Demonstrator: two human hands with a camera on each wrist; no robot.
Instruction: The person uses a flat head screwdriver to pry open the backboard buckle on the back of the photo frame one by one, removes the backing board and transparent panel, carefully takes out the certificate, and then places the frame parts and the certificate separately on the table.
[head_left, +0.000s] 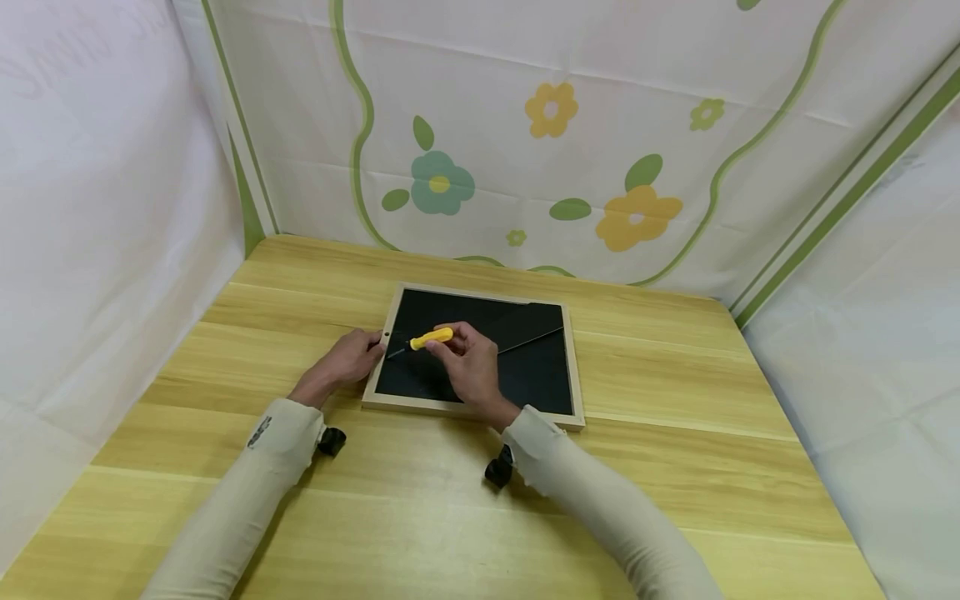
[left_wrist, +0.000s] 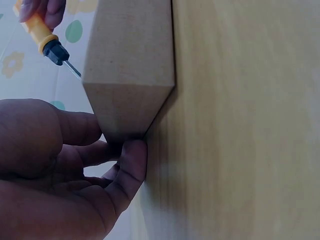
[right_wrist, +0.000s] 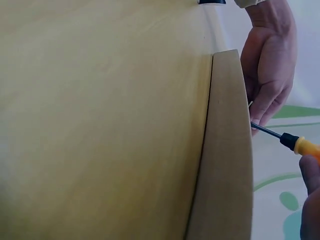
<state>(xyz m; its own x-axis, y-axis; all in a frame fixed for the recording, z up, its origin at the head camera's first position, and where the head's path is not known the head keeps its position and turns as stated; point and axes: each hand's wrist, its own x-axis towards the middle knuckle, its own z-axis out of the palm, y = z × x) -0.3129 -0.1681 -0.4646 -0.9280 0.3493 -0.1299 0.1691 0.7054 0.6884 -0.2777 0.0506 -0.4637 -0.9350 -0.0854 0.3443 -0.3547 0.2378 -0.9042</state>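
1. A shallow, rectangular pale-wood frame (head_left: 575, 375) lies flat on a yellowish wood-grain table (head_left: 675, 458), a black panel (head_left: 457, 311) set inside it; a slanting edge crosses the panel's right half.
2. Two arms in beige sleeves (head_left: 240, 492) reach in from the near side, hands apart, a small black device (head_left: 332, 442) near each cuff.
3. The person's left hand (head_left: 351, 357) grips the frame's left rail, thumb and fingers against the wood.
4. The right hand (head_left: 474, 367), poised above the panel, pinches a yellow-handled screwdriver (head_left: 431, 337) with a black collar and slim metal shaft.
5. The screwdriver slants down leftward from the right hand, its tip at the left rail's inner side, near the left fingers; exact contact is too small to tell.
6. Behind hangs white cloth (head_left: 495, 167) printed with orange and teal flowers.
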